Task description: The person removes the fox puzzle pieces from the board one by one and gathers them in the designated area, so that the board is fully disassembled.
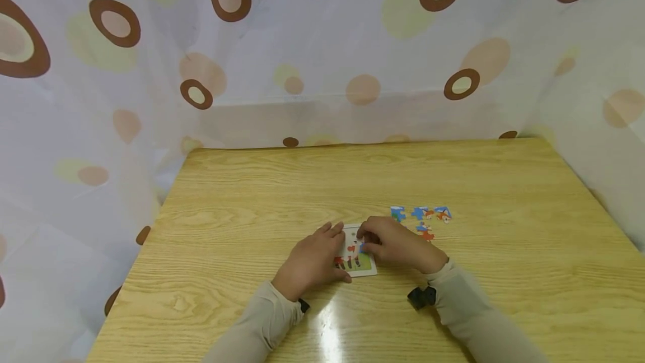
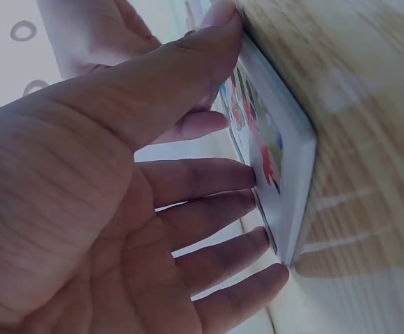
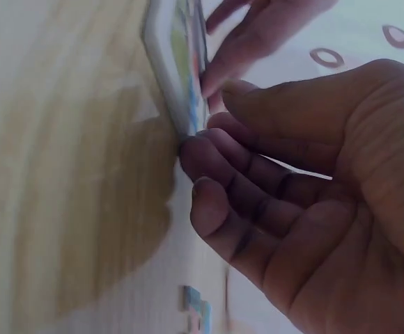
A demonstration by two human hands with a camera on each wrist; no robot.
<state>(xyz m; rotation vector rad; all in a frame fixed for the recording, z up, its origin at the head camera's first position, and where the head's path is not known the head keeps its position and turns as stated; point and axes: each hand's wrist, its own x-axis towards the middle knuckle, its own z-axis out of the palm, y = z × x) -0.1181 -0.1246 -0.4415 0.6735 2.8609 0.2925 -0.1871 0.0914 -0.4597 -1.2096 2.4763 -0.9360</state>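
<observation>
A small jigsaw board (image 1: 373,266) with a white border lies on the table, its lower part showing a picture in green and red. My left hand (image 1: 314,256) rests on the board's left side with straight fingers; its thumb is at the near edge. In the left wrist view its fingertips (image 2: 258,240) touch the board's rim (image 2: 301,149). Over the right side of the board, my right hand (image 1: 398,244) has curled fingers and pinches a blue puzzle piece (image 1: 361,247) at its fingertips, close on the board. Much of that piece is hidden by the fingers.
Several loose puzzle pieces (image 1: 443,214) lie beyond and right of the right hand, among them a red and blue one (image 1: 425,234) close to it. The wooden table (image 1: 227,195) meets a dotted curtain (image 1: 322,116) at the back and sides.
</observation>
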